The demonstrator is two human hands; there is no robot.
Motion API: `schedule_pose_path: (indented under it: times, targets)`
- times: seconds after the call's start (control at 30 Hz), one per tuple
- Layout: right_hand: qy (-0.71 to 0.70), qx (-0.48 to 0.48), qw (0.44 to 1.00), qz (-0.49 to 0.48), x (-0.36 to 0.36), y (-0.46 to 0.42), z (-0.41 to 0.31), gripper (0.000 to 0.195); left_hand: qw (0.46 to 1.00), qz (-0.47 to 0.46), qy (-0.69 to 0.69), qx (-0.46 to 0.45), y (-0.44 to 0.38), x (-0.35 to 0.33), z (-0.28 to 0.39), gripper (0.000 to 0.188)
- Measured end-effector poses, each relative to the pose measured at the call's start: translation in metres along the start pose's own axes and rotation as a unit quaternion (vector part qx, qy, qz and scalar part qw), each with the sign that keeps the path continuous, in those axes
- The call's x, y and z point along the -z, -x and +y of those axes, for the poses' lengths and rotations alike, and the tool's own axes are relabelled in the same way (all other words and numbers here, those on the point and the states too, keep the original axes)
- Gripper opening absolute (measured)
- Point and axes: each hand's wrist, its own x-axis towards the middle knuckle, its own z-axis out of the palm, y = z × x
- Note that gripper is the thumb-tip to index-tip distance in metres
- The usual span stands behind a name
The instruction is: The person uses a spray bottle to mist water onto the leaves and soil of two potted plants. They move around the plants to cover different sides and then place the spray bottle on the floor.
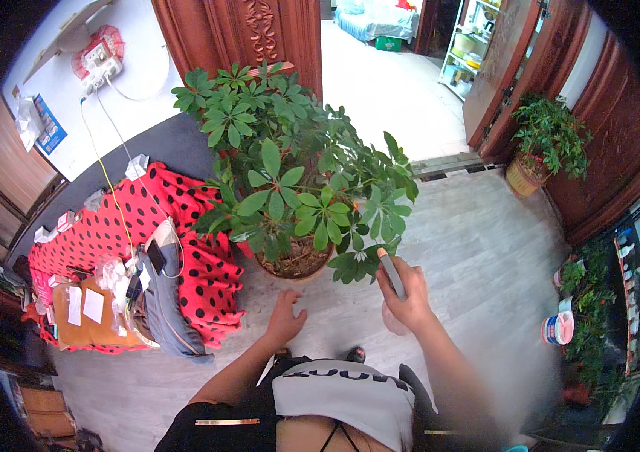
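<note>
A large potted umbrella plant (schefflera) (pixel 297 186) with glossy, finger-like leaves stands in front of me. Its round pot (pixel 291 278) holds dark, chunky soil. My right hand (pixel 407 291), just right of the lowest leaves, grips a slim grey tool handle (pixel 393 278) with an orange-pink end; its exact kind is unclear. Below that hand hangs a blurred, pinkish shape (pixel 393 319) that I cannot identify. My left hand (pixel 285 319) is held over the floor in front of the pot, fingers apart and holding nothing.
A couch under a red cloth with black dots (pixel 201 282) lies left, with a grey garment (pixel 164 305) and cables. A carved wooden door (pixel 240 34) stands behind the plant. Another potted plant (pixel 548 141) is by the doorway; a white bucket (pixel 557 329) stands right.
</note>
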Motion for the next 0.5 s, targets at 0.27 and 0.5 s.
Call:
schedule_pose_path:
  times: [0.27, 0.5]
  targets:
    - [-0.041, -0.054, 0.998, -0.004, 0.017, 0.011, 0.034, 0.015, 0.999, -0.001, -0.033, 0.035, 0.009, -0.017, 0.015, 0.04]
    - [0.023, -0.036, 0.998, -0.047, 0.013, 0.029, 0.081, 0.022, 0.999, -0.006, -0.033, 0.008, 0.001, -0.04, 0.04, 0.04]
